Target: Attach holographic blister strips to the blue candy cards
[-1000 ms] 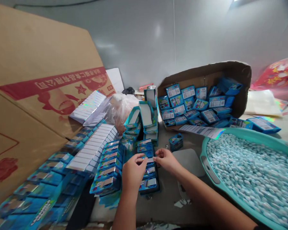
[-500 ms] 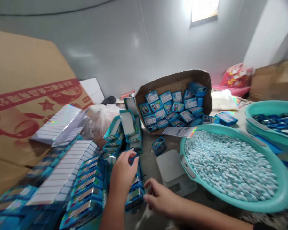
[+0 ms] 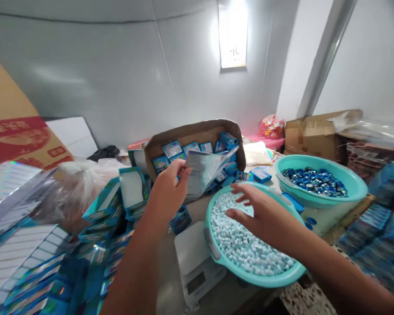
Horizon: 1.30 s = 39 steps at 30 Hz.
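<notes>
My left hand (image 3: 169, 186) pinches the left edge of a shiny silvery sheet (image 3: 202, 175), thumb against fingers. The sheet looks folded or doubled and stands up in front of the tilted carton (image 3: 157, 141), hiding part of the small blue boxes (image 3: 172, 149) in it. Over the turquoise basin (image 3: 246, 280) hovers my right hand (image 3: 261, 214), fingers apart with nothing in them. The basin is full of small pale blue and white pellets (image 3: 230, 232). Below my left wrist are a single blue box (image 3: 180, 218) and a flat scale (image 3: 197, 258).
Farther right stands another turquoise basin (image 3: 354, 181) of shiny blue pieces (image 3: 315, 180). Open blue boxes (image 3: 133, 188) are stacked at left, near a plastic bag (image 3: 82, 183) and striped white sheets (image 3: 26, 253). A large printed carton (image 3: 16, 127) rises at far left; brown cartons (image 3: 310, 131) stand behind.
My view has swung right. Both hands have left the row of blue boxes; my left hand now grips the sheet, which lay between carton and basin. My right hand has moved over the pellets.
</notes>
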Motion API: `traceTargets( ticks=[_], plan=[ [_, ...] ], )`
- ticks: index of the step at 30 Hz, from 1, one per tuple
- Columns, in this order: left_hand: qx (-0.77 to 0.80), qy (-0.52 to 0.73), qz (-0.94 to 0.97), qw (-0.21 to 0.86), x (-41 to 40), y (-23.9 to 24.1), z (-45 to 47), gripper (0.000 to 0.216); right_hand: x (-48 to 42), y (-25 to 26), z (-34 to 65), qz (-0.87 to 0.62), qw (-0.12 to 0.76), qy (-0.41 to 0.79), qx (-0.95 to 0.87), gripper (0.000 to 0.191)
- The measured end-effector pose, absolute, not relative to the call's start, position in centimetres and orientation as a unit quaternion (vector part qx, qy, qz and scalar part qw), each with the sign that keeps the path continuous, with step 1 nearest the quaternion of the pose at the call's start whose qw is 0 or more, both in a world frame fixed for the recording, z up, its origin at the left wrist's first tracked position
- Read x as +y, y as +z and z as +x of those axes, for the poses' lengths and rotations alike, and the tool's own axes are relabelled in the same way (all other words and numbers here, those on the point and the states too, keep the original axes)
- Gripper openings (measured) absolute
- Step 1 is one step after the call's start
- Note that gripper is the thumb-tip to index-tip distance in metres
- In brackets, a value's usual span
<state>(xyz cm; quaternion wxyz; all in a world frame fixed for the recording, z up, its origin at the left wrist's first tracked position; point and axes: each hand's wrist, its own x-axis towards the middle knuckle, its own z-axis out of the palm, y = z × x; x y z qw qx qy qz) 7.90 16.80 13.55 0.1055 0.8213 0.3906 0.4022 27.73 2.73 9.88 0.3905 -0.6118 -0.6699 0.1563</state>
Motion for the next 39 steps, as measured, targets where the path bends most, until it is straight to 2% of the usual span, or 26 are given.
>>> traceTargets(
  ticks=[2,4,6,9,10,12,15,18,20,23,26,28,32,34,36,39],
  plan=[
    [0.374,0.500,0.764,0.163,14.4,13.8,7.5,0.022,4.4,10.3,28.3,-0.587,0.447,0.152,-0.657,0.073],
    [0.370,0.542,0.719,0.230,12.5,13.0,7.4,0.026,5.7,10.6,27.8,-0.524,0.490,0.185,-0.672,0.079],
    [0.380,0.557,0.676,0.299,11.3,11.8,7.4,0.030,6.4,10.7,26.6,-0.459,0.502,0.224,-0.698,0.068],
    [0.415,0.579,0.607,0.353,10.6,10.5,7.2,0.034,6.8,10.4,24.9,-0.407,0.484,0.256,-0.732,0.029],
    [0.425,0.603,0.584,0.337,10.4,10.2,6.8,0.037,6.8,10.3,24.5,-0.406,0.476,0.258,-0.736,0.020],
    [0.432,0.672,0.551,0.242,9.8,10.0,5.6,0.050,7.0,10.2,23.8,-0.417,0.455,0.252,-0.746,0.017],
    [0.407,0.707,0.578,-0.006,7.8,10.4,2.6,0.063,7.2,11.0,22.9,-0.420,0.386,0.217,-0.792,0.019],
    [0.403,0.523,0.702,-0.269,5.0,11.6,-0.4,0.056,7.4,12.5,21.6,-0.404,0.260,0.167,-0.861,0.017],
    [0.399,0.360,0.768,-0.350,3.3,12.5,-1.7,0.044,7.5,13.5,20.5,-0.371,0.194,0.118,-0.900,0.014],
    [0.413,0.262,0.807,-0.331,1.2,13.1,-3.0,0.030,7.6,14.7,18.8,-0.297,0.143,0.065,-0.942,0.019],
    [0.467,0.277,0.786,-0.295,-0.9,12.8,-4.4,0.020,7.9,15.6,17.2,-0.251,0.106,0.040,-0.961,0.009],
    [0.511,0.290,0.756,-0.288,-2.6,12.5,-5.2,0.015,8.2,16.0,16.2,-0.229,0.099,0.028,-0.968,0.015],
    [0.605,0.271,0.682,-0.308,-5.9,12.4,-4.7,0.020,8.4,15.2,14.0,-0.144,0.089,0.020,-0.985,0.018],
    [0.630,0.255,0.658,-0.324,-7.1,12.4,-3.5,0.028,8.2,14.1,12.9,-0.081,0.119,0.000,-0.990,0.018],
    [0.635,0.247,0.652,-0.331,-7.9,12.2,-2.5,0.030,8.0,13.0,11.9,-0.016,0.188,-0.007,-0.982,0.021],
    [0.644,0.230,0.631,-0.366,-9.1,12.1,-1.7,0.024,8.2,11.6,11.0,0.071,0.299,0.069,-0.949,0.022]
  ],
)
